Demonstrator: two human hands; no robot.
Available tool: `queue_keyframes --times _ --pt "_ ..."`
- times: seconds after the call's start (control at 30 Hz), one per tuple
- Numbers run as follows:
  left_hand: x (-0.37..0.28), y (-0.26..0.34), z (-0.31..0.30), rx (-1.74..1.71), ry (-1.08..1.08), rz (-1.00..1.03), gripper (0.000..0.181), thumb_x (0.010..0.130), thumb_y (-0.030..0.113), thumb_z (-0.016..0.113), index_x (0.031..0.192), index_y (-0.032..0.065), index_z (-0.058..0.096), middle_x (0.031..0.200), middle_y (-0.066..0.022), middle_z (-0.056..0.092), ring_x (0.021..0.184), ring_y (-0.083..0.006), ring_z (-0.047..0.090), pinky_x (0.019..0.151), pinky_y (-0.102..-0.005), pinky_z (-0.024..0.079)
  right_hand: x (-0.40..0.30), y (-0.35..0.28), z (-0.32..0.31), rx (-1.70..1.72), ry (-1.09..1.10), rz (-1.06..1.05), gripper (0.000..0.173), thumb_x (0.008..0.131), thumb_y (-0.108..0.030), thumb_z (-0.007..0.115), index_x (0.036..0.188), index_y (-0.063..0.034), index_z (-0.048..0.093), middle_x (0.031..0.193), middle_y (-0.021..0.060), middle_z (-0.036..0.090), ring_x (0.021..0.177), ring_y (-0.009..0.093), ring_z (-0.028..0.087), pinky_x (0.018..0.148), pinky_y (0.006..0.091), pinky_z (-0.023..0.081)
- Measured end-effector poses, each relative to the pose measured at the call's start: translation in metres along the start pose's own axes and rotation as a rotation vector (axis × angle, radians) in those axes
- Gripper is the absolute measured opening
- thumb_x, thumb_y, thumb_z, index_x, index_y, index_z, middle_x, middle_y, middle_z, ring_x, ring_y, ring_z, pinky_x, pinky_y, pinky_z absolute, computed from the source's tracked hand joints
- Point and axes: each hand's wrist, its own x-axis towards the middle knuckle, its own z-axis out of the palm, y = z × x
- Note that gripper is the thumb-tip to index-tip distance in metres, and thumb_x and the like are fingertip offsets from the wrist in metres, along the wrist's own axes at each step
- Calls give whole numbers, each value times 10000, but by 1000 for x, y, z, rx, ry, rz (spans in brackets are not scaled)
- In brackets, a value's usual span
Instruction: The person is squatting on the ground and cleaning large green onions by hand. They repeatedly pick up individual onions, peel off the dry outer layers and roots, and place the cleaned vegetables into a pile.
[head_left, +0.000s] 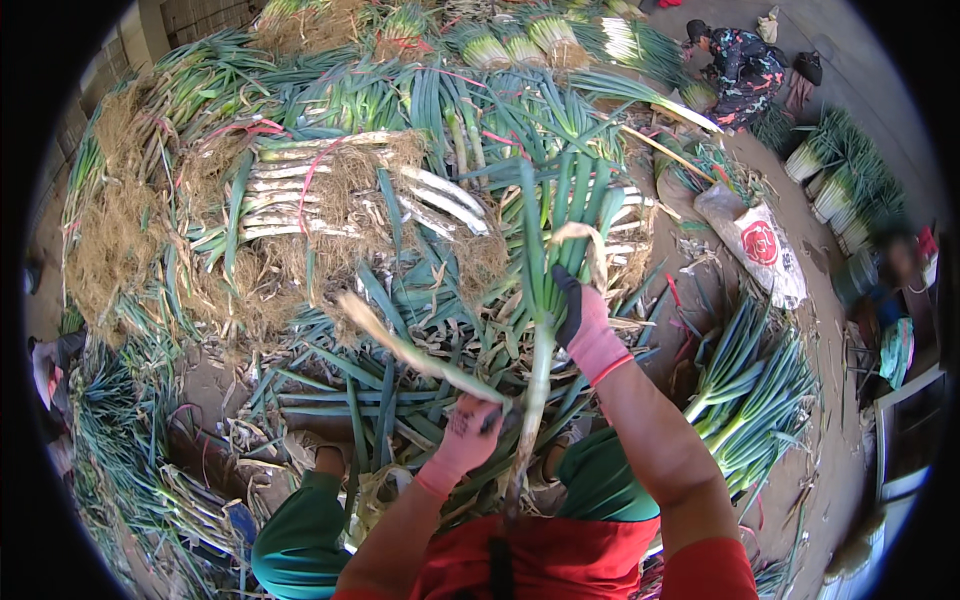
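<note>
My right hand (583, 321), in a pink glove with a dark palm, is closed around a large green onion (537, 375) where its leaves fan out. The stalk hangs down toward my lap, its lower end brownish. My left hand (469, 429), gloved alike, grips a long, partly dried leaf (420, 356) that points up and to the left, slightly blurred. Whether this leaf still joins the stalk is hidden by the hand. One withered leaf (587, 238) curls over the green tops just above my right hand.
Tied bundles of rooted green onions (292, 184) are heaped in front. Loose leaves (337, 397) litter the ground around my feet. Cleaned stalks (750, 397) lie at my right, near a white printed sack (765, 247). A person in patterned clothes (742, 71) crouches at the far right.
</note>
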Motion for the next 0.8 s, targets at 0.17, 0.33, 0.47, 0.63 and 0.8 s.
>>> queue_keyframes --times 0.17,0.33,0.47,0.63,0.8 --pt "-151 -32 -17 460 -754 -62 333 782 219 589 1104 151 538 1079 -129 555 1016 -314 516 896 -430 404 9 -23 -18 3 161 -94 183 848 -171 608 991 -57 600 857 57 637 714 211 624 658 339 516" --pt "-280 -78 -62 400 -928 -622 404 789 360 547 1147 174 543 1134 -170 570 1020 -314 563 873 -410 447 28 -58 -44 -4 238 -349 199 864 -184 598 1003 -42 596 863 52 637 725 182 621 653 316 520" --pt "-269 -104 -82 485 -1204 -774 421 800 383 554 1149 147 544 1078 -188 594 975 -334 583 844 -413 461 18 -49 -27 -31 277 -288 221 869 -210 594 1010 -40 587 868 63 634 731 204 618 651 334 521" --pt "-101 -19 -51 -68 -147 -625 429 837 203 559 1230 58 469 1109 -193 556 1058 -356 523 917 -389 419 29 -37 -30 41 223 -219 248 879 -250 577 1029 -51 581 878 63 628 762 222 609 687 360 505" --pt "-70 30 4 -279 -80 -617 432 808 151 603 1205 40 474 995 -170 611 910 -326 598 800 -368 476 18 -23 0 -50 192 -156 255 878 -286 569 1018 -73 581 922 65 630 795 229 607 711 381 500"
